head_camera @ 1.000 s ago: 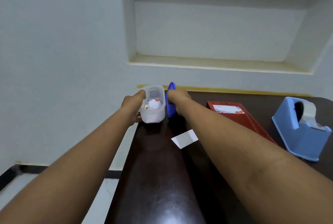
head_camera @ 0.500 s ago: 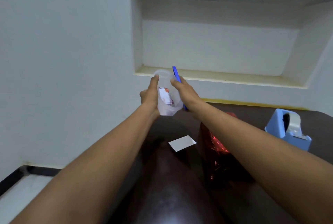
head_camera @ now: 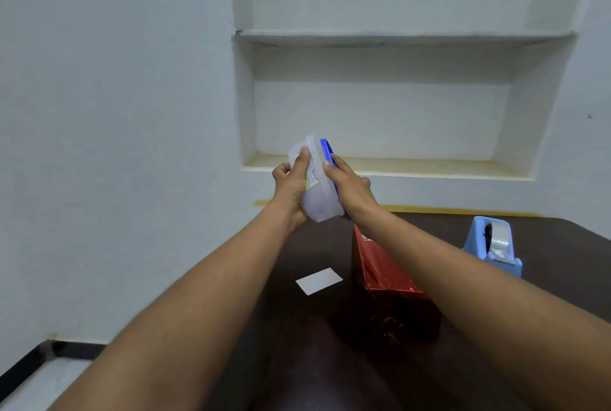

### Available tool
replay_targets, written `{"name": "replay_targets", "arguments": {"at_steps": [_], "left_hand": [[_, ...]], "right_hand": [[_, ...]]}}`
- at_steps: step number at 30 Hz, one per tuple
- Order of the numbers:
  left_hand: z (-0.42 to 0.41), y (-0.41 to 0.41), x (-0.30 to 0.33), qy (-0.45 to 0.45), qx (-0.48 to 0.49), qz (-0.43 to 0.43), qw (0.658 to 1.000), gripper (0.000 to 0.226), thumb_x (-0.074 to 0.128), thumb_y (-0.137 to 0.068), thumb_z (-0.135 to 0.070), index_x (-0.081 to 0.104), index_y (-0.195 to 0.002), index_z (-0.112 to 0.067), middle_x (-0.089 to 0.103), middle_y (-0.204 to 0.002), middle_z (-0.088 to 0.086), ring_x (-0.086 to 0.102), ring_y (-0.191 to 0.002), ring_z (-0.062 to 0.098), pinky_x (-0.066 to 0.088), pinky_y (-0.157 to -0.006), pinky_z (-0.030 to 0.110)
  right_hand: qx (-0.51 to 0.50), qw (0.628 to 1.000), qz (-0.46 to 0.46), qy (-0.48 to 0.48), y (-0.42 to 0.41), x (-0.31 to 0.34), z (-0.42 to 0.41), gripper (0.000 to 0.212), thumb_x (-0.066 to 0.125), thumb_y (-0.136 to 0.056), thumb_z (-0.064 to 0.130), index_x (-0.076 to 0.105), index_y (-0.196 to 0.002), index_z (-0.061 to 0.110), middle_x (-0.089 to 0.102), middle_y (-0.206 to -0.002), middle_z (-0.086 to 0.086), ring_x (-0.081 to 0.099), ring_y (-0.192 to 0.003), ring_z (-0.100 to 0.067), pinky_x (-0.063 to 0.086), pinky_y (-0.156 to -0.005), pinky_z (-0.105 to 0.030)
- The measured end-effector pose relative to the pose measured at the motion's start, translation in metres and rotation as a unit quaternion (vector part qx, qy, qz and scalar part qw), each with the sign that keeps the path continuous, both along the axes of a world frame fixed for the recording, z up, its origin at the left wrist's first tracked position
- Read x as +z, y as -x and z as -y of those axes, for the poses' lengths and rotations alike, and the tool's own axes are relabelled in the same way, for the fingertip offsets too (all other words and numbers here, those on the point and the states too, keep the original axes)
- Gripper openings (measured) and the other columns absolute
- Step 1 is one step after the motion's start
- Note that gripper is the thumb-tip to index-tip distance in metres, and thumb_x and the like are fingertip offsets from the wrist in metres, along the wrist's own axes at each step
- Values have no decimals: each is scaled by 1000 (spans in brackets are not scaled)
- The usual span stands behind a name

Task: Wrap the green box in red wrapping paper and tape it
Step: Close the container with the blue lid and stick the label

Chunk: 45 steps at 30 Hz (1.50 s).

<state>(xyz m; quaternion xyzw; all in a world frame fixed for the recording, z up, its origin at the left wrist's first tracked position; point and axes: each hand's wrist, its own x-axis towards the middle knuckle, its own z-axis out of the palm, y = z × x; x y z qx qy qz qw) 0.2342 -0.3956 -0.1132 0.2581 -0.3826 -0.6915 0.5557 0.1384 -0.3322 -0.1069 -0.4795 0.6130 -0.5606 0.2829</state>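
Hands, left (head_camera: 291,186) and right (head_camera: 348,186), grip a translucent plastic box (head_camera: 315,189) with blue lid (head_camera: 329,154) above the dark worktop (head_camera: 297,328). Rigid, light, probably slick; its side walls seem safest.

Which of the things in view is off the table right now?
The clear tub with the blue lid, held up between both hands. The red packet, white card and tape dispenser rest on the table.

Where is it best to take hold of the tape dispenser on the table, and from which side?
Probably from above, gripping the tape dispenser across its two flat blue side walls near the middle. It stands upright on the table, free on all sides. Avoid the front end, where the tape strip comes out.
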Motion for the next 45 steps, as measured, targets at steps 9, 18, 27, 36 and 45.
{"name": "replay_targets", "arguments": {"at_steps": [9,18,27,36,45], "left_hand": [[-18,11,14,36,7,28,999,49,77,-92,-46,38,-111,-21,65,-110,8,71,-88,30,61,-88,55],[-31,13,18,57,5,43,997,57,73,-95,-44,34,-130,-23,65,-109,8,74,-85,30,63,-75,47],[-42,24,24,94,-7,115,989,55,67,-98,-48,27,-131,-29,57,-111,0,72,-93,23,62,-85,48],[-49,24,29,70,-35,98,992,79,82,-81,-56,37,-133,-19,63,-112,6,75,-95,29,61,-92,57],[-51,14,26,156,18,182,971,74,86,-59,-61,73,-99,-1,78,-102,20,75,-93,38,59,-92,57]], "right_hand": [[26,997,1,66,8,14,-22,75,60,-69,67,51,-142,53,54,-150,14,55,-132,-14,42,-114,-43],[55,993,31,95,16,15,-32,71,71,-64,66,59,-133,54,64,-138,10,66,-118,-18,52,-107,-46],[42,993,-14,113,22,10,-33,54,62,-98,49,47,-150,45,61,-132,7,59,-113,-9,46,-101,-28],[12,992,-60,110,26,8,-33,65,57,-88,75,51,-146,49,62,-133,-19,68,-112,-24,55,-96,-30],[37,971,232,42,48,34,-46,58,48,-97,68,72,-107,16,78,-98,-9,74,-77,-27,61,-74,-43]]}}
